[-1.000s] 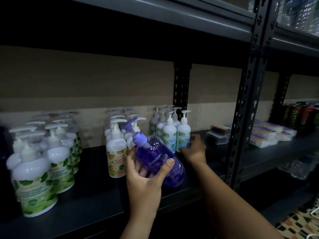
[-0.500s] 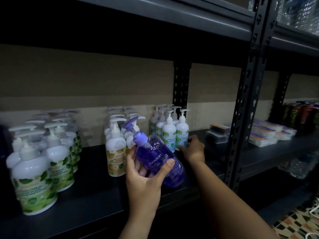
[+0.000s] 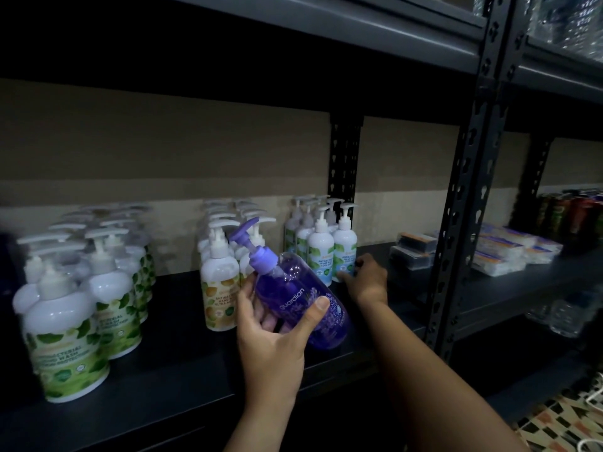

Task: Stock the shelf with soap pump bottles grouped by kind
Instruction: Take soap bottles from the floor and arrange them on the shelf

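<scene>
A dark metal shelf (image 3: pixel 182 383) runs across the rack, with a perforated upright (image 3: pixel 456 203) at its right front and another board overhead. Three groups of white pump bottles stand on it. At the left is the green-leaf group (image 3: pixel 65 321): two rows going back, perhaps ten or more, but the rear ones blur together and I cannot count them; the front label reads "ANTIBACTERIAL HAND WASH". In the middle is the yellow-label group (image 3: pixel 218 282), again two rows of uncertain number, partly hidden behind the held bottle; its label shows "ANTIBAC… HAND W… ULTRA M…", cut off. To the right is the slimmer blue-label group (image 3: pixel 342 249), about six visible, reading "ANTIBACTERIAL HAND WASH COOL", with smaller print too fine to read.

Further right, beyond the upright, lie stacked flat packs (image 3: pixel 509 249) and a row of dark cans (image 3: pixel 574 213), both too dim to read. The top right corner shows wrapped clear bottles, cut off.

One purple soap bottle (image 3: pixel 303 301) is held tilted in front of the shelf, pump pointing up-left, marked "guardian" and "500ml". The left hand (image 3: pixel 274 340) grips it from below, thumb across the front. The right hand (image 3: pixel 365 278) reaches to the base of the front blue-label bottle, fingers curled against it; whether they actually grip I cannot tell.
</scene>
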Demonstrator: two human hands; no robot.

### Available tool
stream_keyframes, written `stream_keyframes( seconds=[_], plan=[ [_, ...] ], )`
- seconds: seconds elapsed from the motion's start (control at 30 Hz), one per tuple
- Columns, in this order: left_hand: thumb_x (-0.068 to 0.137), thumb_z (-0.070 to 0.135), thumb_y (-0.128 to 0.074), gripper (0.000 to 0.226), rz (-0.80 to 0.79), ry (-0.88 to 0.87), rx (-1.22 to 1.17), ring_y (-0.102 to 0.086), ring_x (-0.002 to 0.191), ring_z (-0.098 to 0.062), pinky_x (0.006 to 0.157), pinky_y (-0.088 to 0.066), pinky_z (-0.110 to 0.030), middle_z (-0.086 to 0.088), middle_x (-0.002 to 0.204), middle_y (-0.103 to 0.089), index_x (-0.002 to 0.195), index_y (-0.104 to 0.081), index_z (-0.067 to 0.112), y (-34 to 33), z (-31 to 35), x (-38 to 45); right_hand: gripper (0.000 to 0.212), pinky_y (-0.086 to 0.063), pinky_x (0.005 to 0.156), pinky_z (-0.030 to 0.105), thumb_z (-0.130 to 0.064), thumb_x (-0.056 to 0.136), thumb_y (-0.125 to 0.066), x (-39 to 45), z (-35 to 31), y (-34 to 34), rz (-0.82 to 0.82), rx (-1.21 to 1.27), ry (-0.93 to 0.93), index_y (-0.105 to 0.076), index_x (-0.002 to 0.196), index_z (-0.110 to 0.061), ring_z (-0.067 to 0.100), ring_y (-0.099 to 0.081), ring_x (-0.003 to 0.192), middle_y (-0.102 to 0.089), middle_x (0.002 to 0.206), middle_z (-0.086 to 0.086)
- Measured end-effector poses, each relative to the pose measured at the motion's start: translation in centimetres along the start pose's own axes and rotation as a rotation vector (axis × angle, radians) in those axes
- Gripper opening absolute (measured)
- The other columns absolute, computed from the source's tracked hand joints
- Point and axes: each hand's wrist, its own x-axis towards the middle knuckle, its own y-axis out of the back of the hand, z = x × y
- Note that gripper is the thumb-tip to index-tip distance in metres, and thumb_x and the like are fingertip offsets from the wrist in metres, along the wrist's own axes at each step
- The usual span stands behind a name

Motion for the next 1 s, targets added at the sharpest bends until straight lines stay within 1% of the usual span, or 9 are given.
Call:
stream_keyframes(
  seconds=[0.17, 0.33, 0.47, 0.7, 0.87, 0.93, 1.0],
  plan=[
    [0.057, 0.006, -0.091, 0.093, -0.003, 0.006, -0.002, -0.074, 0.109, -0.02, 0.077, -0.061, -0.026, -0.003, 0.126, -0.072, 0.14, -0.051, 0.017, 0.0, 0.1, 0.0, 0.041, -0.053, 0.092, 0.038, -0.02, 0.083, -0.082, 0.1, 0.1, 0.0, 0.003, 0.012, 0.005, -0.062, 0.117, -0.009, 0.028, -0.066, 0.109, -0.069, 0.12, 0.013],
    [0.056, 0.006, -0.091, 0.093, -0.006, 0.005, -0.002, -0.074, 0.109, -0.021, 0.077, -0.061, -0.026, -0.003, 0.126, -0.072, 0.14, -0.051, 0.016, 0.0, 0.0, 0.0, 0.04, -0.051, 0.091, 0.036, -0.02, 0.085, -0.08, 0.2, 0.1, 0.0, -0.005, -0.002, 0.005, -0.063, 0.12, -0.009, 0.028, -0.066, 0.11, -0.069, 0.12, 0.013],
    [0.056, 0.006, -0.091, 0.091, -0.011, -0.003, 0.002, -0.073, 0.11, -0.021, 0.079, -0.061, -0.027, -0.002, 0.125, -0.073, 0.138, -0.053, 0.017, 0.1, -0.1, 0.1, 0.042, -0.05, 0.092, 0.036, -0.022, 0.086, -0.079, 0.3, 0.2, 0.0, -0.01, -0.024, 0.003, -0.062, 0.123, -0.009, 0.029, -0.065, 0.113, -0.068, 0.122, 0.014],
    [0.055, 0.006, -0.09, 0.093, -0.03, 0.0, -0.005, -0.073, 0.11, -0.021, 0.077, -0.061, -0.026, -0.003, 0.126, -0.072, 0.139, -0.052, 0.017, 0.2, -0.2, 0.2, 0.04, -0.05, 0.093, 0.036, -0.02, 0.09, -0.075, 0.3, 0.1, -0.2, -0.031, -0.03, -0.002, -0.061, 0.126, -0.01, 0.03, -0.064, 0.117, -0.067, 0.127, 0.013],
    [0.055, 0.006, -0.09, 0.092, -0.057, 0.007, -0.003, -0.073, 0.11, -0.022, 0.077, -0.061, -0.026, -0.005, 0.123, -0.074, 0.138, -0.052, 0.016, 0.4, -0.3, 0.3, 0.042, -0.05, 0.092, 0.036, -0.018, 0.09, -0.074, 0.1, -0.1, -0.1, -0.06, -0.026, -0.031, -0.057, 0.127, -0.006, 0.032, -0.063, 0.117, -0.064, 0.129, 0.016],
    [0.056, 0.006, -0.095, 0.092, -0.072, 0.019, 0.006, -0.073, 0.11, -0.023, 0.079, -0.061, -0.029, -0.005, 0.121, -0.074, 0.137, -0.054, 0.016, 0.7, -0.1, 0.3, 0.042, -0.051, 0.093, 0.038, -0.02, 0.089, -0.074, -0.4, 0.0, -0.1, -0.071, -0.043, -0.018, -0.057, 0.126, -0.007, 0.033, -0.063, 0.116, -0.063, 0.129, 0.016],
    [0.055, 0.014, -0.102, 0.096, -0.084, 0.024, 0.024, -0.073, 0.11, -0.024, 0.085, -0.062, -0.033, -0.004, 0.122, -0.074, 0.137, -0.054, 0.017, 1.1, 0.0, 0.4, 0.045, -0.053, 0.095, 0.04, -0.025, 0.088, -0.075, -1.2, 0.3, -0.2, -0.08, -0.105, 0.043, -0.057, 0.125, -0.008, 0.033, -0.062, 0.115, -0.062, 0.128, 0.015]
  ],
)
